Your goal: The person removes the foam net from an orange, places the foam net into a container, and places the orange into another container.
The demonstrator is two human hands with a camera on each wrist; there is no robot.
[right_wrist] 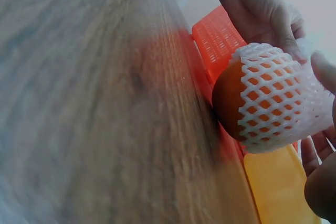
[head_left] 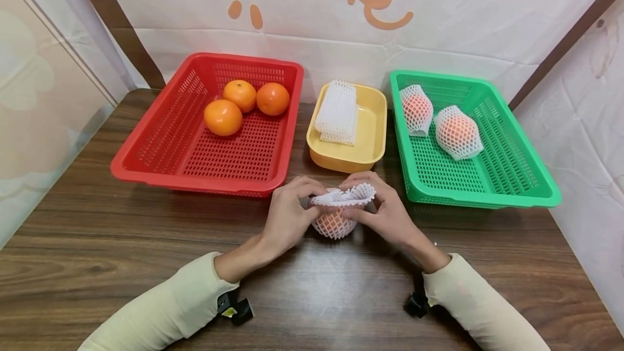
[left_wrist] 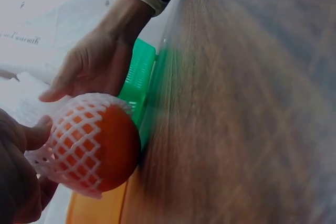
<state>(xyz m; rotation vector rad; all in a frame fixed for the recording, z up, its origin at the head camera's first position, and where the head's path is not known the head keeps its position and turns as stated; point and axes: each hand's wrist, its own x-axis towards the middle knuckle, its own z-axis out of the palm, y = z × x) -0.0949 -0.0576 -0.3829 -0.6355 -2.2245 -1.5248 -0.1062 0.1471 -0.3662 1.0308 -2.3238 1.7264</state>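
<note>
An orange (left_wrist: 121, 148) stands on the table near the middle, partly covered by a white foam net sleeve (head_left: 336, 226). Its lower part is bare in both wrist views, while the sleeve's loose rim rises above the fruit. On the left side, my left hand (head_left: 286, 214) pinches the sleeve between thumb and fingers. My right hand (head_left: 387, 211) grips the sleeve from the opposite side, its thumb across the near face. Some fingertips are hidden behind the net. In the right wrist view, the netting (right_wrist: 270, 95) stretches round the fruit's upper part.
At the back left, a red basket (head_left: 195, 182) holds several oranges (head_left: 223, 117). A yellow tub (head_left: 372, 123) with stacked foam nets (head_left: 337, 110) stands behind the hands. To the right, a green basket (head_left: 512, 140) contains two netted fruits (head_left: 458, 131). Fabric hangs behind the table.
</note>
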